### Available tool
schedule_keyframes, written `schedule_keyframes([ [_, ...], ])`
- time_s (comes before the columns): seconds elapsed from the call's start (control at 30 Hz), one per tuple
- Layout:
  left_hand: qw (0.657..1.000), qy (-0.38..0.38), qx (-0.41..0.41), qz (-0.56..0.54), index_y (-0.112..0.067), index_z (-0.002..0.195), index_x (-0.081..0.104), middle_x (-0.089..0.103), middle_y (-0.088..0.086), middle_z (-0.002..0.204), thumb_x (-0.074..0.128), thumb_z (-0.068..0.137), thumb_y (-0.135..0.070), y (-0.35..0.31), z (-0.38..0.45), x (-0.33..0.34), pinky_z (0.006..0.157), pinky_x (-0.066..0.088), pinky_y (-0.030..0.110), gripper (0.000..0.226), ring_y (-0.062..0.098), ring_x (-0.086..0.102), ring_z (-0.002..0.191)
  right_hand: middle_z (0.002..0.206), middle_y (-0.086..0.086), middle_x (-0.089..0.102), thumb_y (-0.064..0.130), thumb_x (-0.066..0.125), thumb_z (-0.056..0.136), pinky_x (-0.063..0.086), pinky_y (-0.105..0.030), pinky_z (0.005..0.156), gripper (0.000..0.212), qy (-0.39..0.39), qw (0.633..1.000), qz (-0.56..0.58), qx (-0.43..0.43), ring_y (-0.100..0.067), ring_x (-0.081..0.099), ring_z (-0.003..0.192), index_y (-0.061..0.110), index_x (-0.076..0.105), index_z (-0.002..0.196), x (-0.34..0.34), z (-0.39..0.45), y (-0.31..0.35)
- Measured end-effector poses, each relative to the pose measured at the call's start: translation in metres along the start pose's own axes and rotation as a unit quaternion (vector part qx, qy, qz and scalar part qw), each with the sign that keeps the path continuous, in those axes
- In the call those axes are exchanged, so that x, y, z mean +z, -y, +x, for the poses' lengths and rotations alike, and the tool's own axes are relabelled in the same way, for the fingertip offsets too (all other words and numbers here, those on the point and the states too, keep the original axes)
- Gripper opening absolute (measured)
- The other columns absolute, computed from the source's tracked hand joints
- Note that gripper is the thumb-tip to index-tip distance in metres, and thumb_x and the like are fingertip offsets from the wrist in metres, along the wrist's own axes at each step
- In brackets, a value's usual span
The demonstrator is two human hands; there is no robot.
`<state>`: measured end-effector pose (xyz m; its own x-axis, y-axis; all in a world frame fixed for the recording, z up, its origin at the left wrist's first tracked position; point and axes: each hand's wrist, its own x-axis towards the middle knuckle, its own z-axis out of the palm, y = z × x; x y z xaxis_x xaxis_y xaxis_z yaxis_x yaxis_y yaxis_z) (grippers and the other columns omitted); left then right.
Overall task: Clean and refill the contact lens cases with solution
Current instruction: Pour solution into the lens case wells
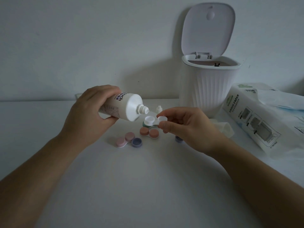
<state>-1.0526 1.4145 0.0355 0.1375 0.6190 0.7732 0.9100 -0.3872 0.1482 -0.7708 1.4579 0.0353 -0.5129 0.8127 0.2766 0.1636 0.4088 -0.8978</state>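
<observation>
tilting white plastic solution bottle (121, 106) in left hand (89, 112), nozzle over open white lens case (153, 120) that right hand (185, 127) is pinching; refill is starting, pink case (125, 139) and orange case (149, 132) sitting capped.

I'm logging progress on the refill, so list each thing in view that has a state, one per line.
solution bottle: uncapped, tipped, nozzle over white case, in left hand
white lens case: both wells open, pinched by right hand
orange case: capped
pink case: capped
purple cap: off, lying loose
bin: lid up
</observation>
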Motion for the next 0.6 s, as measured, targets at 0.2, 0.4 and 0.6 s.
schedule_keyframes([
  [0.2,1.000,-0.005,0.025,0.002,-0.010,0.126,0.063,0.057,-0.012,0.129,0.087,0.066,0.005,0.0023,0.0011,0.0030,0.105,0.033,0.011,0.066,0.020,0.054,0.124,0.072,0.004,0.068,0.021,0.076,0.089,0.048,-0.024,0.056,0.013,-0.002,1.000,-0.008,0.000,-0.006,0.055,0.060,0.020,0.077,0.102,0.0003,0.0000,-0.0003],
  [0.4,0.999,-0.003,0.031,0.007,-0.007,0.124,0.064,0.064,0.003,0.130,0.085,0.066,0.008,0.0011,0.0023,0.0030,0.110,0.034,0.021,0.063,0.023,0.054,0.123,0.070,0.008,0.069,0.021,0.075,0.089,0.047,-0.023,0.055,0.013,0.005,1.000,-0.016,-0.007,-0.004,0.053,0.057,0.020,0.077,0.101,0.0007,-0.0003,-0.0005],
  [0.6,0.998,-0.013,0.056,0.008,-0.002,0.120,0.065,0.066,0.009,0.127,0.085,0.064,0.014,-0.0014,0.0047,0.0036,0.115,0.035,0.034,0.061,0.023,0.054,0.123,0.067,0.015,0.071,0.017,0.073,0.091,0.043,-0.013,0.052,0.011,0.018,1.000,-0.011,-0.021,0.002,0.055,0.054,0.016,0.075,0.102,0.0022,-0.0006,-0.0003],
])
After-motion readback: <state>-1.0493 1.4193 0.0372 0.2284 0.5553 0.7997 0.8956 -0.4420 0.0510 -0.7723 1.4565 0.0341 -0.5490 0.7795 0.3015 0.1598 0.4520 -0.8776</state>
